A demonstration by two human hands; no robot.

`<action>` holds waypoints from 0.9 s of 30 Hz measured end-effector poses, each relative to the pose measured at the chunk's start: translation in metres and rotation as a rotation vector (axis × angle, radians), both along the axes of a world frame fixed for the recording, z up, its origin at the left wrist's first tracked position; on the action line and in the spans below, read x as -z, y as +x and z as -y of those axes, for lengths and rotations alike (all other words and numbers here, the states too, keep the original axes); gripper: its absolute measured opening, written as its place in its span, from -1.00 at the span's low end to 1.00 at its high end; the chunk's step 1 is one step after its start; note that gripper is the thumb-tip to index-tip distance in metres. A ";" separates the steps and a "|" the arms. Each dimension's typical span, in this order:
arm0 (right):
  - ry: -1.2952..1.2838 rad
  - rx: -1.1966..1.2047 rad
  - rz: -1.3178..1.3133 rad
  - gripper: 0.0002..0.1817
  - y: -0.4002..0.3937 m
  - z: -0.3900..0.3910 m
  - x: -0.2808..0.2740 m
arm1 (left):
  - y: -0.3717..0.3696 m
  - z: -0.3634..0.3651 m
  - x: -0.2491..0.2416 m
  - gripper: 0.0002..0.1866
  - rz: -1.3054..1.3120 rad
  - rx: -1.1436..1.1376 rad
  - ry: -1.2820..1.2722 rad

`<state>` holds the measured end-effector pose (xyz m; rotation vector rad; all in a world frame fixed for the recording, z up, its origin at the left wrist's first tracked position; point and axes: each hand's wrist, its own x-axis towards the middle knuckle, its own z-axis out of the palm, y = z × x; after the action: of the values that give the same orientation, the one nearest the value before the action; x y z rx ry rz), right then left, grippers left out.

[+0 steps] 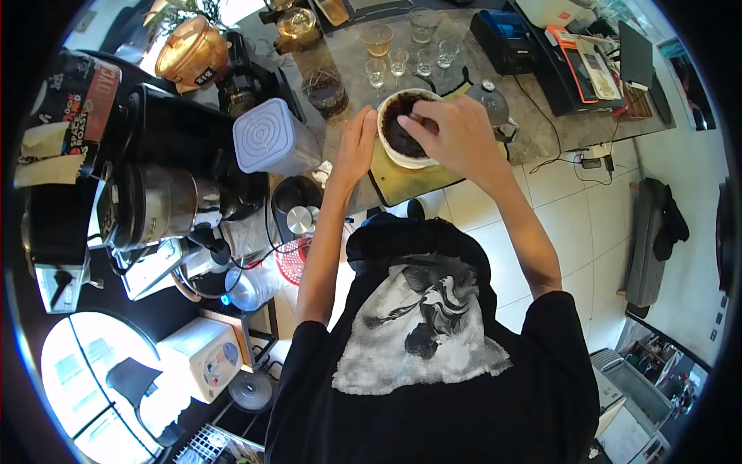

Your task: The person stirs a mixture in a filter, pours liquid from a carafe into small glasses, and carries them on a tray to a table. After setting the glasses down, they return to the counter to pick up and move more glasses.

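Note:
A white round bowl (410, 162) with dark brown, coffee-like grounds (397, 133) inside stands on a yellow-green mat (402, 182). My left hand (359, 143) is against the bowl's left side, its fingers close together along the rim, holding it. From the right, my right hand (456, 135) reaches over the rim. Its thumb and fingers are drawn together in a pinch down at the grounds; what lies between the fingertips is hidden. A glass kettle-like pot with a lid (490, 100) is just right of my right hand.
Several small glasses (398, 60) and a glass vessel with dark contents (326, 93) stand beyond the bowl. A lidded plastic container (274, 139) is at the left, near a black and steel machine (162, 205). Cables (553, 139) hang over the counter's right edge.

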<state>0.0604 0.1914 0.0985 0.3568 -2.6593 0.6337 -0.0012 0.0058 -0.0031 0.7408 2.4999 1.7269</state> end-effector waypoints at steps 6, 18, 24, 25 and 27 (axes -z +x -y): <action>0.009 -0.016 -0.039 -0.72 -0.027 -0.017 -0.003 | 0.009 -0.006 -0.004 -0.63 -0.018 -0.048 0.116; -0.114 -0.273 -0.009 -0.64 -0.025 -0.022 0.003 | 0.021 -0.015 0.005 -0.64 -0.018 -0.190 0.148; 0.053 -0.224 -0.025 -0.69 -0.040 -0.041 -0.004 | 0.026 -0.015 0.004 -0.64 -0.003 -0.225 0.129; 0.083 -0.208 0.009 -0.68 -0.038 -0.043 -0.005 | 0.027 -0.015 0.004 -0.64 -0.013 -0.220 0.135; 0.029 -0.254 0.041 -0.68 -0.028 -0.044 -0.010 | 0.026 -0.016 0.003 -0.64 -0.021 -0.219 0.141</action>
<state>0.0324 0.2358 0.1081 0.7055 -2.6867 0.6850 0.0251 0.0219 -0.0058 0.5087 2.5793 1.9920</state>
